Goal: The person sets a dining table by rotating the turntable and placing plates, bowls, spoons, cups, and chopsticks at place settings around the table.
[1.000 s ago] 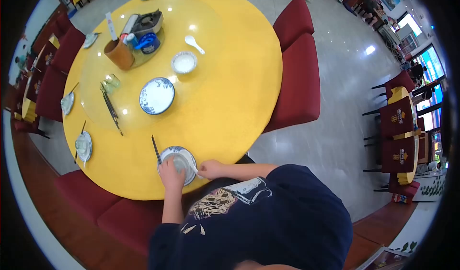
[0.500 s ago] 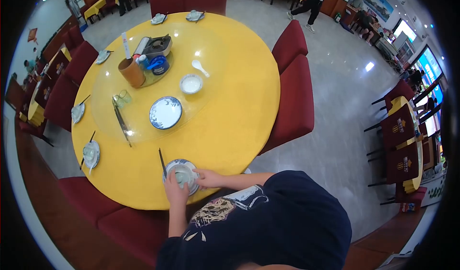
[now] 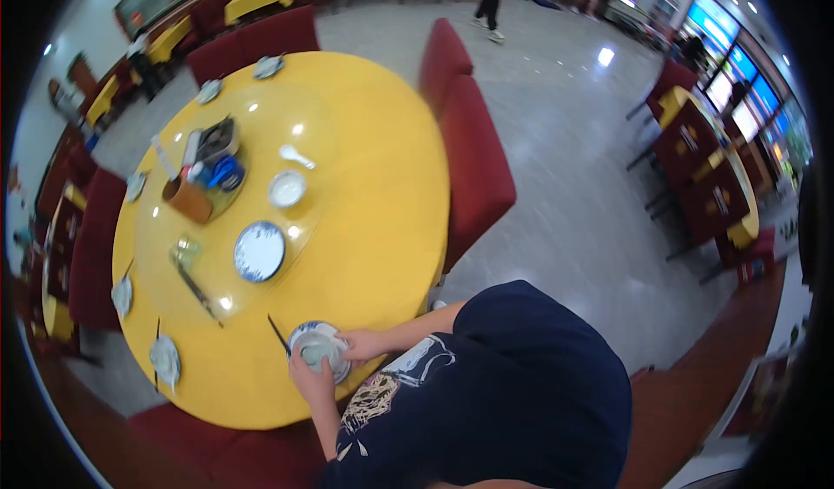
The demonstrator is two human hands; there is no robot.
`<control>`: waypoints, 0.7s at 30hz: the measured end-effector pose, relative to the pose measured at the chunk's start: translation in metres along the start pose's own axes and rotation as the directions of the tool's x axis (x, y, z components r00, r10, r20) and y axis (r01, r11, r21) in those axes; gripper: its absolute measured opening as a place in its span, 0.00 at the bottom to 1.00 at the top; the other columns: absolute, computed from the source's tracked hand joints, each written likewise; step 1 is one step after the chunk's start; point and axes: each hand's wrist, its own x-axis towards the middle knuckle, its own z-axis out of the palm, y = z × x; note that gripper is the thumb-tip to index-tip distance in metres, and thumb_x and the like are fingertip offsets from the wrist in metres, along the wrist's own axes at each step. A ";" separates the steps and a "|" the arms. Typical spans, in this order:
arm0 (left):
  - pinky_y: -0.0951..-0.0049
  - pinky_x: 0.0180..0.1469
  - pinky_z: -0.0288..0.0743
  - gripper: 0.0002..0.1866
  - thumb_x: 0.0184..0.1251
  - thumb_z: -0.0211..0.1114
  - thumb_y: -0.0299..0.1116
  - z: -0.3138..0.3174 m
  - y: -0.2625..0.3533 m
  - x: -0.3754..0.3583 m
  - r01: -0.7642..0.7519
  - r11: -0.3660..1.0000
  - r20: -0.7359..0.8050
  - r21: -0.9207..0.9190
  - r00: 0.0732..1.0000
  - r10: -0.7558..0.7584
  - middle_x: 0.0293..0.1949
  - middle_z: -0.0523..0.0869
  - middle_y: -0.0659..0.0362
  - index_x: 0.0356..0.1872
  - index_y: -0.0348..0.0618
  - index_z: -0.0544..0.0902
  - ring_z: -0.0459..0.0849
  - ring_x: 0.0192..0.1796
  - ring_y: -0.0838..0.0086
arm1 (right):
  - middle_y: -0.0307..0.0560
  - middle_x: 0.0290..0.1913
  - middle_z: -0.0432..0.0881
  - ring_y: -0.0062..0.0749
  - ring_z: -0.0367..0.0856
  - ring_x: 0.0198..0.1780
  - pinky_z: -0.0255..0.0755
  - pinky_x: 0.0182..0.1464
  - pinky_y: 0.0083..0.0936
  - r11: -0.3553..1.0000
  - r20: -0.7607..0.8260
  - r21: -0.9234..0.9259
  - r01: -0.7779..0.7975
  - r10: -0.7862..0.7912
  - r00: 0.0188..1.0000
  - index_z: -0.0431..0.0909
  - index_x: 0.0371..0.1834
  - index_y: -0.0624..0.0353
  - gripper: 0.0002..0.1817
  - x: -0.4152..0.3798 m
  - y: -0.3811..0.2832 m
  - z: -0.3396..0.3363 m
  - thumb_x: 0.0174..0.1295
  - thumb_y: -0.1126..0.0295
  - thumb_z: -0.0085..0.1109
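Note:
Close to my body at the table's near edge, a small pale bowl (image 3: 328, 347) sits over a blue-patterned plate (image 3: 306, 328). What looks like a clear glass (image 3: 310, 353) is inside the bowl, partly covered by fingers. My left hand (image 3: 310, 381) is closed round the near left side of the bowl. At the bowl's right rim, my right hand (image 3: 363, 345) grips with thumb and fingers. Dark chopsticks (image 3: 278, 334) lean at the plate's left side.
On the yellow round table (image 3: 382, 220) are a blue-rimmed plate (image 3: 260, 251), a white bowl (image 3: 287, 189), a white spoon (image 3: 297, 156), long chopsticks (image 3: 200, 294) and a brown holder (image 3: 187, 200). Place settings line the edge. Red chairs (image 3: 478, 159) surround it. A person (image 3: 490, 3) walks beyond.
The view has turned and tilted, shifting the table left and down in the frame. Both hands stay at the bowl. The walking person has gone further along the floor.

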 end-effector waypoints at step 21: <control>0.57 0.58 0.55 0.30 0.52 0.60 0.33 0.002 0.038 0.046 -0.041 0.998 -0.011 -0.048 0.999 0.041 0.53 0.63 0.39 0.56 0.30 0.60 0.61 0.57 0.48 | 0.55 0.33 0.79 0.33 0.80 0.29 0.74 0.27 0.23 0.991 -0.154 0.132 -0.032 0.052 0.987 0.56 0.59 0.62 0.29 -0.024 0.013 -0.055 0.53 0.68 0.52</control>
